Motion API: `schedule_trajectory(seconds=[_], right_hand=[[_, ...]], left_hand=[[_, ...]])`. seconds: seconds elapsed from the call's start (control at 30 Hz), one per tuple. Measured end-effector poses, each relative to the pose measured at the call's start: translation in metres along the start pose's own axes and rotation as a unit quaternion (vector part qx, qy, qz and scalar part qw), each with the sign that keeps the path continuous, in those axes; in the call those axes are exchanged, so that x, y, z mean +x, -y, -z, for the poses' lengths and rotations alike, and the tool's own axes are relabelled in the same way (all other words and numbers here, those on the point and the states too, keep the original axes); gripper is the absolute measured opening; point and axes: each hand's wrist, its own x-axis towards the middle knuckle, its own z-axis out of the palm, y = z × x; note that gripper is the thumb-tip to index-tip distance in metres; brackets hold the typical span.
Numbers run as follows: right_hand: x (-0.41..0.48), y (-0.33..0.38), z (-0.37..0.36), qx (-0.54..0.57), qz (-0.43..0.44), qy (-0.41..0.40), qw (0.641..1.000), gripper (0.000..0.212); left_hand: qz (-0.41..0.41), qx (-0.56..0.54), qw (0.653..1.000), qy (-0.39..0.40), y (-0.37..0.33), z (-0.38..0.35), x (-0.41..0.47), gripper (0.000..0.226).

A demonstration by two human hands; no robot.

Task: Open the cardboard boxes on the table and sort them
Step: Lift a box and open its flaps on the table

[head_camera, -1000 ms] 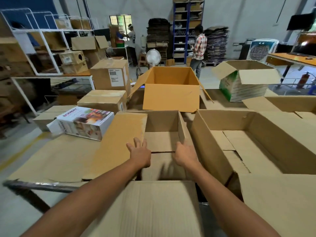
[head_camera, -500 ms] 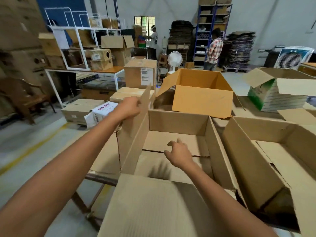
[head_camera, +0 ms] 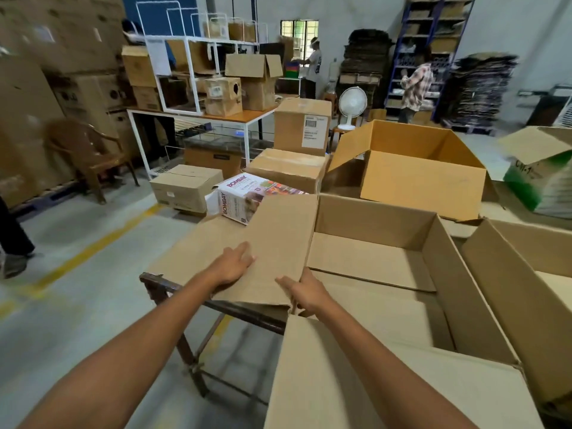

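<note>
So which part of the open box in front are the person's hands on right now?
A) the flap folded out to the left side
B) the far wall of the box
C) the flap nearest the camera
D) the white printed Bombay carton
A: the left hand lies flat on the left flap, which is folded outward, and the right hand holds that flap's near edge by the box corner.

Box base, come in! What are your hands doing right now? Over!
Left hand flat on the box's left flap, pressing it outward. Right hand at the flap's near corner. Open box empty. Bombay carton sits just beyond the flap.
</note>
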Motion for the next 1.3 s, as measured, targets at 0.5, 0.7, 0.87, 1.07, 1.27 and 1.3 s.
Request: schedule_trajectory(seconds=[0.5, 0.7, 0.87, 1.07, 1.27, 1.3], right_hand=[[-0.025, 0.040, 0.036, -0.005, 0.072, -0.111, 0.991, 0.039], [-0.032, 0.051, 0.054, -0.029, 0.067, -0.141, 0.987, 0.024], [-0.033, 0.016, 0.042, -0.163, 0.029, -0.129, 0.978, 0.016], [-0.042, -0.018, 0.031, -0.186, 0.013, -0.139, 0.973, 0.027], [-0.079, -0.020, 0.049, -0.262, 0.063, -0.139, 0.953, 0.049], [-0.088, -0.020, 0.051, -0.269, 0.068, -0.146, 0.949, 0.051]], left_hand=[[-0.106, -0.350, 0.930, 0.031, -0.031, -0.096, -0.003, 0.075], [-0.128, -0.390, 0.910, 0.059, -0.061, -0.099, -0.014, 0.081], [-0.118, -0.260, 0.947, 0.147, -0.053, -0.137, 0.012, 0.048], [-0.132, -0.223, 0.963, 0.080, -0.089, -0.118, -0.042, 0.029], [-0.183, -0.157, 0.970, -0.024, -0.101, -0.099, -0.082, 0.036], [-0.196, -0.136, 0.970, -0.037, -0.103, -0.095, -0.091, 0.039]])
